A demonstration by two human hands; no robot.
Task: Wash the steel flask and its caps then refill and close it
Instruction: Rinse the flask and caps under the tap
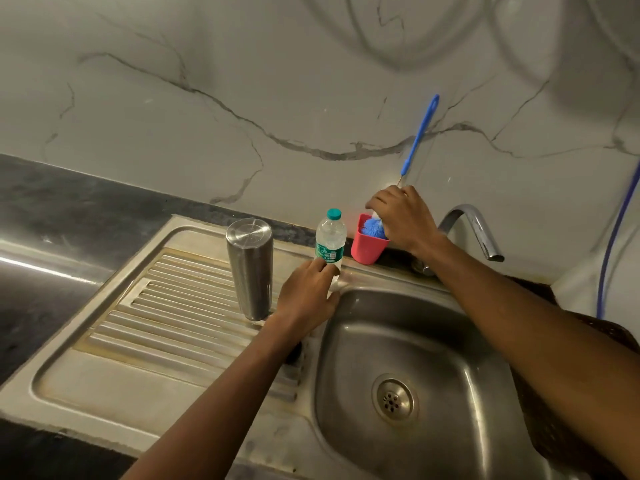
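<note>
Head: R grip (403,220) holds brush (374,227) in cup (367,251); L grip (306,294), bottle (330,237).

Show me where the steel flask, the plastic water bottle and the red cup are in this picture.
steel flask (250,271): head view, middle of its steel body.
plastic water bottle (330,235): head view, clear part above the green label.
red cup (366,251): head view, front wall.

Brushed steel flask (250,268) with shiny top, clear plastic bottle (330,241), matt pink cup (367,249) probably plastic, dull stained steel sink (408,344), glossy chrome tap (476,230), polished veined marble wall (207,98) upper left
</note>
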